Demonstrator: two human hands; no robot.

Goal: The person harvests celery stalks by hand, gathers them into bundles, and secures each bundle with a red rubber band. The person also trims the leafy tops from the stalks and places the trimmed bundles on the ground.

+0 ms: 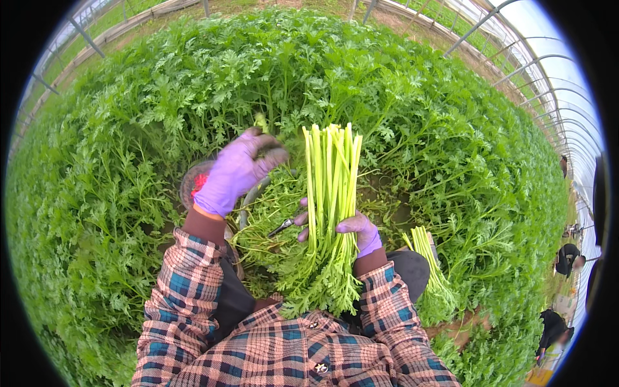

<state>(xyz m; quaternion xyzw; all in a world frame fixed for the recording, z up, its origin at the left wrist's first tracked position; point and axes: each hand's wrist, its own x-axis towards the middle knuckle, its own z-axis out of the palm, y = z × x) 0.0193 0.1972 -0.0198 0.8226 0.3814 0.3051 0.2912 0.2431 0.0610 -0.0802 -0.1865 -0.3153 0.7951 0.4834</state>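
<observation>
My right hand (363, 232), in a purple glove, grips an upright bunch of cut leafy greens (331, 188), apparently crown daisy. Pale cut stem ends point away from me; the leaves hang toward my lap. A small tool with a dark pointed tip (280, 227) sticks out to the left by the fingers behind the bunch; its handle is hidden. My left hand (244, 167), also gloved, is blurred in the air left of the stems, fingers curled. Just beyond its knuckles is a blurred pale green scrap (261, 122); whether the hand holds it is unclear.
Dense growing greens (232, 72) surround me. Another cut bunch (430, 266) lies right of my knee. Behind my left wrist is a round mesh-like container (191, 181) with something red. Greenhouse hoops (532, 63) arch at right, where other people (568, 259) are bent over.
</observation>
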